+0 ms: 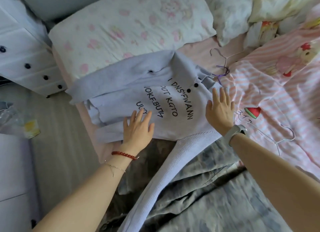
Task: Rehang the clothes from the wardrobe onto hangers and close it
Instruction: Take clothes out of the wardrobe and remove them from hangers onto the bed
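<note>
Head view. No containers seen. Left hand point(138, 128) and right hand point(219, 110) flat, fingers spread, pressing lilac printed sweatshirt point(155, 100) spread on pink bed point(259, 96). Beyond right fingertips: purple hanger point(223, 72). Right of right wrist: white wire hanger point(284, 138). Beyond left hand: floral pillow point(121, 27). Below wrists: grey jeans point(207, 197).

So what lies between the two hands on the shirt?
Head view: only the lavender shirt's printed black lettering between left hand and right hand.
</note>
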